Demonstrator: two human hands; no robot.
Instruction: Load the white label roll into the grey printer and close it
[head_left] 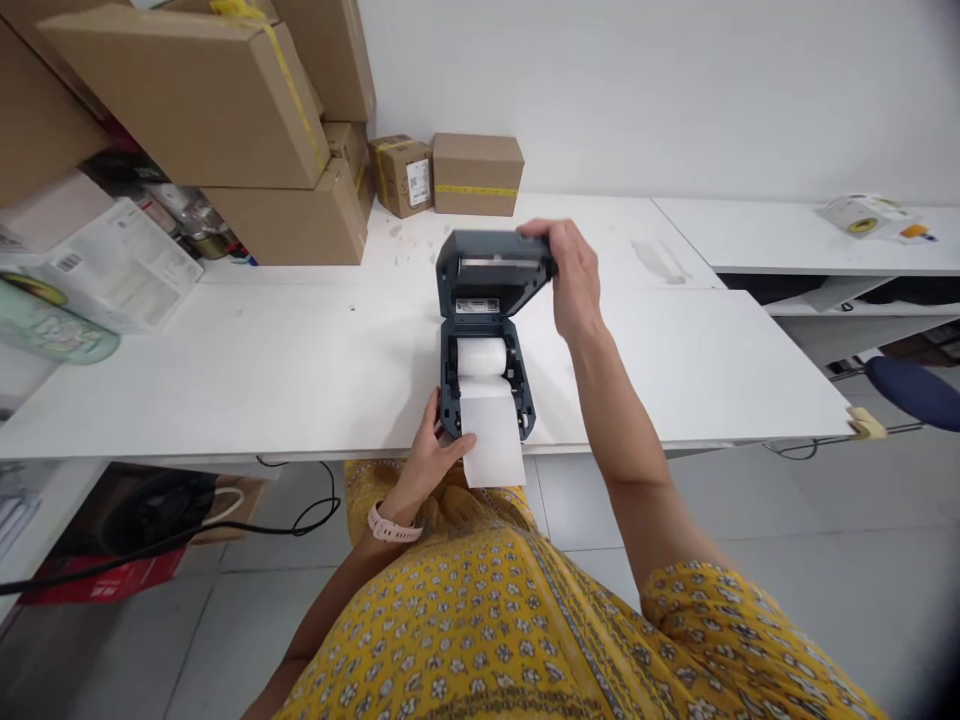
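A dark grey label printer (450, 385) stands at the table's front edge with its lid (487, 245) raised. Inside it lies a white paper roll (481, 357), and a strip of white paper (493, 445) hangs out over the front. My right hand (574, 270) grips the lid's upper right corner, fingers curled over the edge. Around the printer's front left corner, my left hand (435, 450) is closed, its thumb on top beside the paper strip and its other fingers partly hidden against the side.
Stacked cardboard boxes (285, 225) fill the back left of the white table (300, 380). Two small boxes (478, 175) stand against the wall. A green bottle (60, 325) lies at the far left. A black cable (262, 527) hangs below the table.
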